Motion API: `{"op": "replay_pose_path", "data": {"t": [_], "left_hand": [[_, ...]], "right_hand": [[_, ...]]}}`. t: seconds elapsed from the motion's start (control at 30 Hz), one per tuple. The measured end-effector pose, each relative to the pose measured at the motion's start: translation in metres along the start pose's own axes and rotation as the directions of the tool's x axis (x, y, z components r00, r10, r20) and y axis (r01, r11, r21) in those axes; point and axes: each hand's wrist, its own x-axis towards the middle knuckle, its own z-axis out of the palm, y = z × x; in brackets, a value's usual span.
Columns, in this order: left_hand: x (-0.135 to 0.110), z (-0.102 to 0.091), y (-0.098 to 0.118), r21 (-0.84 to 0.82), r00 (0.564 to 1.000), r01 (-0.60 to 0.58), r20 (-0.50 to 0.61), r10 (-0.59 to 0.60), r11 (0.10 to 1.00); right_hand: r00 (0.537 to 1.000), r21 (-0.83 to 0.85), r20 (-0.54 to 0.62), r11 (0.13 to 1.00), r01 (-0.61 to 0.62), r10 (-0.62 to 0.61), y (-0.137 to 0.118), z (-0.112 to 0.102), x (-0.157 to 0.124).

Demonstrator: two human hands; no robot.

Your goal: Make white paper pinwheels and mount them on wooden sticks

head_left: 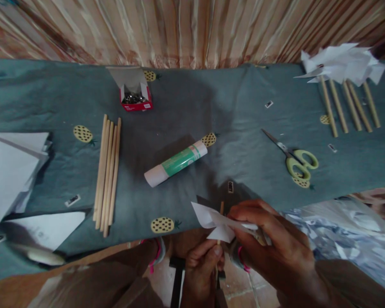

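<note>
My left hand (202,265), fingers closed, grips a thin wooden stick (222,208) near the table's front edge. A white paper pinwheel (211,220) sits at the upper part of this stick, its blades curled. My right hand (272,239) is closed on the right side of the pinwheel, pinching a paper blade between thumb and fingers. Some of the paper is hidden behind those fingers. Beyond my hands, a glue stick (181,162) with a green label lies slanted on the cloth.
Scissors (291,156) lie right of centre. Finished pinwheels (343,64) rest at the far right. Several wooden sticks (105,175) lie left, below an opened red box (136,102) of small metal pieces. White paper sheets (13,167) are stacked at the left edge. A bag of paper scraps (349,235) is at lower right.
</note>
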Motion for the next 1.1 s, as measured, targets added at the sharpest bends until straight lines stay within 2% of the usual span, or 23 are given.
{"op": "replay_pose_path", "data": {"t": [0.13, 0.27, 0.37, 0.57, 0.7, 0.83, 1.1], "left_hand": [[0.003, -0.003, 0.0, 0.028, 1.0, 0.0, -0.024, 0.001, 1.0], [0.005, -0.006, -0.002, 0.062, 0.998, 0.034, -0.049, -0.031, 0.998], [0.006, -0.007, -0.003, 0.058, 0.999, 0.016, -0.034, -0.014, 0.998], [0.007, -0.01, -0.003, 0.092, 1.0, 0.003, -0.027, 0.0, 0.996], [0.007, -0.011, -0.002, 0.097, 0.999, 0.035, -0.029, -0.032, 0.995], [0.007, -0.011, -0.001, 0.117, 1.0, 0.007, -0.021, -0.004, 0.993], [0.009, -0.013, 0.0, 0.137, 0.999, 0.017, 0.025, -0.02, 0.99]], "right_hand": [[0.993, -0.012, 0.058, 0.994, 0.107, -0.106, 0.0, -0.004, 0.002], [0.987, -0.047, 0.093, 0.989, 0.138, -0.134, 0.001, -0.007, 0.001], [0.992, -0.043, 0.079, 0.994, 0.103, -0.1, 0.0, -0.006, 0.001], [0.997, -0.028, 0.04, 0.998, -0.057, 0.058, 0.003, -0.001, 0.0], [0.998, -0.011, 0.057, 1.0, -0.005, 0.006, 0.005, 0.0, 0.001], [0.999, -0.002, 0.024, 0.999, 0.04, -0.04, 0.004, 0.0, 0.003], [0.998, -0.025, 0.04, 0.999, 0.04, -0.039, 0.006, 0.0, 0.002]]}}
